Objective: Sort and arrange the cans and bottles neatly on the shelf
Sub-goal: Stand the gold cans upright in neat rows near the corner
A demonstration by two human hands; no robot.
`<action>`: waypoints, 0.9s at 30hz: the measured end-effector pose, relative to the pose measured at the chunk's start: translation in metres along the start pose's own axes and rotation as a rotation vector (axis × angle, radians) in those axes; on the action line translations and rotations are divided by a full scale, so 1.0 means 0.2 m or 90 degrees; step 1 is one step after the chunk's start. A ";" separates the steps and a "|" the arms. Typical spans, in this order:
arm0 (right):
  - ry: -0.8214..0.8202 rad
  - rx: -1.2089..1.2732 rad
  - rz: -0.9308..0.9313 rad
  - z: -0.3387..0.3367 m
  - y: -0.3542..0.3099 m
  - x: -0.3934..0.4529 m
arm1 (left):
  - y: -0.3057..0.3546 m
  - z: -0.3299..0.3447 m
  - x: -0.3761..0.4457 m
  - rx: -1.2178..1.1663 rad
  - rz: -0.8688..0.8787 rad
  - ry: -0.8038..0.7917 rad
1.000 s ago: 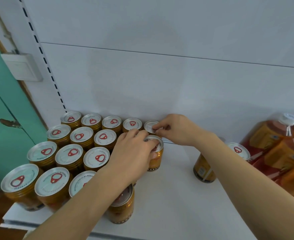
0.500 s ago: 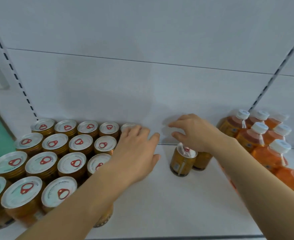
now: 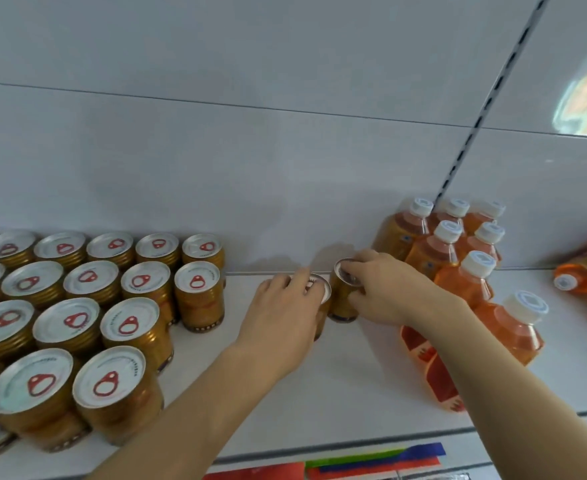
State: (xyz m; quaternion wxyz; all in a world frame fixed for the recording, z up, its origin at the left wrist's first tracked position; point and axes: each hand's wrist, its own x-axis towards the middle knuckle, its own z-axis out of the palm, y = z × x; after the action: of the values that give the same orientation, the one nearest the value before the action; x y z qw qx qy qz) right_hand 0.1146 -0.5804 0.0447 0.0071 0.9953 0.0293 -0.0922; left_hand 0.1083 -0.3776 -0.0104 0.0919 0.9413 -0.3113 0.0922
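Gold cans with white lids and red pull rings (image 3: 88, 320) stand in rows on the left of the white shelf (image 3: 337, 386). Two loose cans stand mid-shelf near the back wall. My left hand (image 3: 285, 317) wraps over the top of the nearer can (image 3: 324, 299). My right hand (image 3: 385, 292) grips the farther can (image 3: 342, 299) at its lid and side. Orange bottles with white caps (image 3: 458, 247) are grouped upright to the right, and one bottle (image 3: 430, 368) lies on its side under my right forearm.
More orange bottles (image 3: 583, 275) lie on their sides at the far right. A slotted upright (image 3: 475, 119) runs up the back wall. Coloured price strips (image 3: 371, 460) line the shelf's front edge. Bare shelf lies between the can rows and the bottles.
My view swung right. My left hand left the can rows and closed over a loose can mid-shelf. My right hand settled onto the can beside it.
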 end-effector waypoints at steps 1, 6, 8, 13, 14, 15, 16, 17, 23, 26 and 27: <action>0.006 -0.003 -0.002 0.00 -0.01 -0.02 | -0.01 -0.01 -0.04 -0.012 -0.004 0.006; 0.066 0.061 -0.036 0.06 -0.12 -0.14 | -0.06 -0.11 -0.26 -0.026 -0.040 0.034; 0.088 0.079 -0.057 0.11 -0.20 -0.19 | -0.11 -0.18 -0.33 0.003 -0.039 0.028; 0.146 0.114 -0.088 0.23 -0.38 -0.37 | -0.27 -0.30 -0.47 0.054 -0.031 -0.015; 0.153 0.131 -0.091 0.26 -0.42 -0.39 | -0.31 -0.32 -0.49 0.054 -0.035 -0.018; 0.161 0.146 -0.085 0.28 -0.47 -0.42 | -0.35 -0.34 -0.50 0.051 -0.035 -0.015; 0.180 0.160 -0.080 0.31 -0.51 -0.44 | -0.38 -0.35 -0.51 0.045 -0.031 -0.012; 0.202 0.172 -0.074 0.33 -0.56 -0.47 | -0.41 -0.36 -0.51 0.039 -0.024 -0.012; 0.242 0.183 -0.056 0.40 -0.81 -0.60 | -0.49 -0.33 -0.53 0.082 -0.022 -0.009; 0.266 0.192 -0.048 0.42 -0.90 -0.63 | -0.52 -0.31 -0.54 0.079 -0.043 0.011; 0.273 0.195 -0.047 0.43 -0.92 -0.63 | -0.53 -0.30 -0.54 0.075 -0.047 0.014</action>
State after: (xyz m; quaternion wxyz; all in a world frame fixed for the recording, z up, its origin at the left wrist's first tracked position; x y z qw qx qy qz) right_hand -0.0364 -0.4052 -0.0174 -0.1532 0.9798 0.0520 0.1175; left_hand 0.0797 -0.2196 0.0101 0.0433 0.9548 -0.2696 0.1174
